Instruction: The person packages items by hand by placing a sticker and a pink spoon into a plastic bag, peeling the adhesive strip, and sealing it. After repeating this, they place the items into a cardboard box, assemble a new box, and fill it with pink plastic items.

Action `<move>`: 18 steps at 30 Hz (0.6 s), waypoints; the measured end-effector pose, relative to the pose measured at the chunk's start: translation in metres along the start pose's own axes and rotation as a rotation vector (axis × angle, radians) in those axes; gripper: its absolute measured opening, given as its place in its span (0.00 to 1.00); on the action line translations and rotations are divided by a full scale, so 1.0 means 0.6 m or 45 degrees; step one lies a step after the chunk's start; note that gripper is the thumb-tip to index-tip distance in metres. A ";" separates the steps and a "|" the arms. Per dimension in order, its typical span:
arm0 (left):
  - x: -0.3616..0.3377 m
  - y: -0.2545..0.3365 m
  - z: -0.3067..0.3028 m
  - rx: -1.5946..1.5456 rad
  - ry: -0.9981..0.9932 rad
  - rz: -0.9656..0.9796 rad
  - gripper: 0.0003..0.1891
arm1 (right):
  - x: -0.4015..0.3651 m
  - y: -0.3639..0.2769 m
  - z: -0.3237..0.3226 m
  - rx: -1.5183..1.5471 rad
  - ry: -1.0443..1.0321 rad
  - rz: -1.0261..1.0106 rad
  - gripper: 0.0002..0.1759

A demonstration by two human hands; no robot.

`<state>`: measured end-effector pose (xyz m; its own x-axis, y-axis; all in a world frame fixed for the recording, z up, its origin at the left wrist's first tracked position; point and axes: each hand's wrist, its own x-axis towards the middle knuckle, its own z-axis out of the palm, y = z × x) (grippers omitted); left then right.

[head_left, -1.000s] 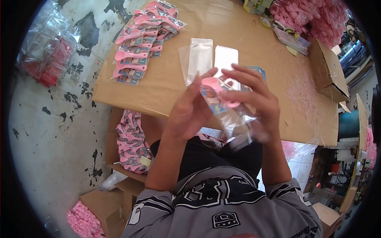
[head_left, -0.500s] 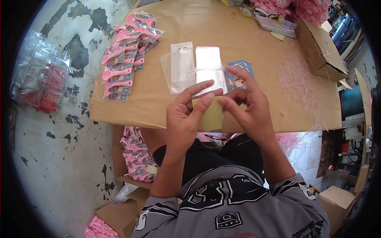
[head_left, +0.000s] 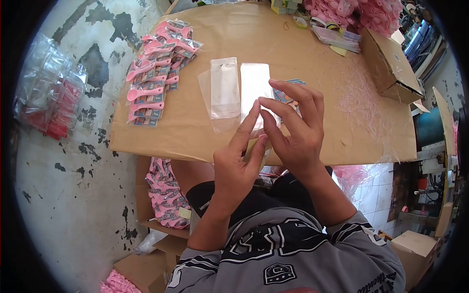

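Note:
My left hand (head_left: 237, 163) is closed around a pale yellowish card (head_left: 251, 144), tilted nearly edge-on and mostly hidden behind the fingers. My right hand (head_left: 300, 129) has its thumb and index finger drawn together at the left index fingertip, the other fingers raised; what they pinch, if anything, is too fine to make out. Just beyond the hands lie a stack of clear plastic bags (head_left: 224, 90) and a shiny white stack of bags (head_left: 254, 80). Blue printed cards (head_left: 293, 82) show partly behind my right hand.
Bagged pink spoons (head_left: 146, 92) overlap in a pile on the table's left. Thin clear strips (head_left: 359, 102) litter the right side, beside a cardboard box (head_left: 391, 66). Pink items (head_left: 342, 12) are heaped at the back. A box below holds more packed spoons (head_left: 166, 195).
The clear strip with red print near my right fingers is out of sight. The yellowish card has tipped from facing me to nearly edge-on, and my right fingertips have moved left to the left index finger.

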<state>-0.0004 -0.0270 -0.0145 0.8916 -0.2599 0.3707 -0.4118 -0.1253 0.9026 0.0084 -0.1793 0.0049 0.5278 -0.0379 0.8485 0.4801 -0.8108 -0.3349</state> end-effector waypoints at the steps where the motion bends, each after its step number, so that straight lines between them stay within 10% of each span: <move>1: -0.001 -0.001 -0.002 0.037 -0.004 0.031 0.32 | 0.000 0.000 0.002 0.008 0.003 -0.003 0.14; 9: -0.003 0.040 -0.018 0.143 -0.154 -0.260 0.32 | 0.017 0.011 -0.012 0.156 -0.036 0.144 0.09; 18: 0.002 0.001 -0.006 -0.691 -0.032 -0.407 0.19 | 0.012 0.087 -0.062 1.434 0.515 0.747 0.06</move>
<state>0.0008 -0.0239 -0.0127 0.9476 -0.3130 0.0646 0.0347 0.3017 0.9528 0.0112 -0.2435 0.0086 0.7044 -0.5415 0.4588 0.6716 0.2996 -0.6776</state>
